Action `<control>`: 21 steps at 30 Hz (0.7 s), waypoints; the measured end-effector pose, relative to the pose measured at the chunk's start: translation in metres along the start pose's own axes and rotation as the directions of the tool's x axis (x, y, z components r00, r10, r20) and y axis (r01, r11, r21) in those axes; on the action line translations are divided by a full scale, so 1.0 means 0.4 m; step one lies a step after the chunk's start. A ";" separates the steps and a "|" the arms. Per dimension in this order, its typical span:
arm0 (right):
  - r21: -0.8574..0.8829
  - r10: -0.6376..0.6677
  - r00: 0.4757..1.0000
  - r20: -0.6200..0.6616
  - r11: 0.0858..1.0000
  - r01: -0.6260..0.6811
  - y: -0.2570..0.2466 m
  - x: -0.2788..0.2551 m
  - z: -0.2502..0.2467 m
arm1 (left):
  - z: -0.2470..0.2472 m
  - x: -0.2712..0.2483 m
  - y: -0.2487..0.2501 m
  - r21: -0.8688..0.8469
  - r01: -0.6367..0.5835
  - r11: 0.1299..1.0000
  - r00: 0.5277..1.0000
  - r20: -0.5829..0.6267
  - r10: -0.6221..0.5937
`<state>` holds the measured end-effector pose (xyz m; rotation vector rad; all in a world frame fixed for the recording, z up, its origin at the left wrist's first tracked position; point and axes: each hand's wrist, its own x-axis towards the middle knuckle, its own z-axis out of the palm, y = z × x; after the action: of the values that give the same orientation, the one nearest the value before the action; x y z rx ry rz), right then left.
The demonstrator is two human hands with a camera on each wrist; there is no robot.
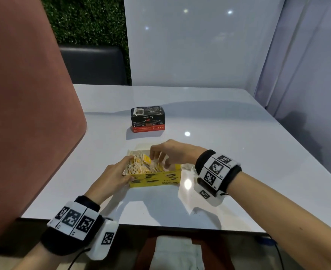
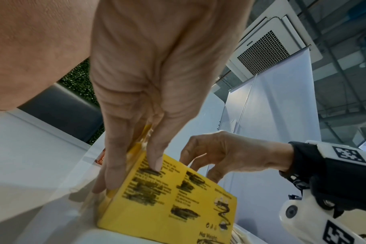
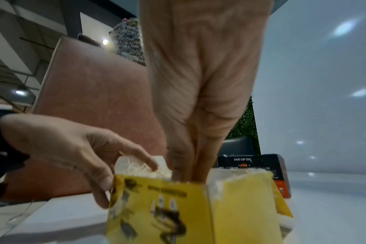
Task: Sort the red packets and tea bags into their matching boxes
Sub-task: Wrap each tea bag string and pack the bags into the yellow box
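Observation:
An open yellow box (image 1: 157,179) (image 2: 178,198) (image 3: 240,206) stands near the table's front edge, heaped with tea bags (image 1: 141,166) (image 3: 140,166) and their white strings. My left hand (image 1: 129,168) (image 2: 132,171) (image 3: 127,180) grips the box's left end, with the thumb on the front face and fingers over the side and rim. From the right, my right hand (image 1: 157,156) (image 2: 198,166) (image 3: 186,173) reaches down into the box; its fingertips are buried among the tea bags. A black box with a red base (image 1: 147,118) (image 3: 251,162) stands farther back, with its top shut. No red packets are in view.
The white table (image 1: 229,143) ends at a white partition (image 1: 199,45) behind and to the right. A pink padded panel (image 1: 24,114) rises along the left edge, with a dark seat (image 1: 92,65) beyond it. A crumpled clear wrapper (image 1: 187,166) lies by the yellow box's right end.

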<state>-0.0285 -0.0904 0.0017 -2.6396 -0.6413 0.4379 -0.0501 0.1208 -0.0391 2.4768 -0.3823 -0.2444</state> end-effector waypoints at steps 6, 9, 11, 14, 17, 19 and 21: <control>-0.222 0.155 0.988 0.008 0.963 -0.150 -0.002 -0.001 0.012 | 0.001 -0.005 -0.003 -0.116 -0.020 0.993 1.000 -0.016 0.019; -0.323 0.151 0.987 0.051 0.938 -0.126 -0.011 0.006 0.036 | 0.004 -0.005 0.001 -0.131 -0.006 0.991 1.000 -0.012 0.004; -0.299 0.140 0.988 0.059 0.947 -0.116 -0.013 0.010 0.040 | 0.006 -0.003 0.000 -0.124 0.003 0.992 1.000 -0.011 -0.005; -0.273 0.117 0.990 0.074 0.957 -0.093 -0.014 0.007 0.039 | 0.007 -0.001 -0.004 -0.122 0.014 0.992 1.000 -0.019 -0.017; -0.237 0.101 0.990 0.095 0.969 -0.076 -0.013 -0.002 0.023 | 0.007 -0.005 -0.004 -0.107 0.017 0.994 1.000 -0.011 -0.018; -0.237 0.085 0.992 0.097 0.970 -0.060 -0.015 -0.006 0.005 | 0.009 -0.007 -0.005 -0.115 0.013 0.993 1.000 -0.006 -0.014; -0.288 0.073 0.994 0.085 0.957 -0.046 -0.019 -0.009 -0.006 | 0.009 -0.005 -0.008 -0.115 0.011 0.993 1.000 -0.001 -0.011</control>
<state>-0.0336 -0.0866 0.0081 -2.9324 -0.7024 0.5268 -0.0520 0.1220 -0.0440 2.3660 -0.3446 -0.2614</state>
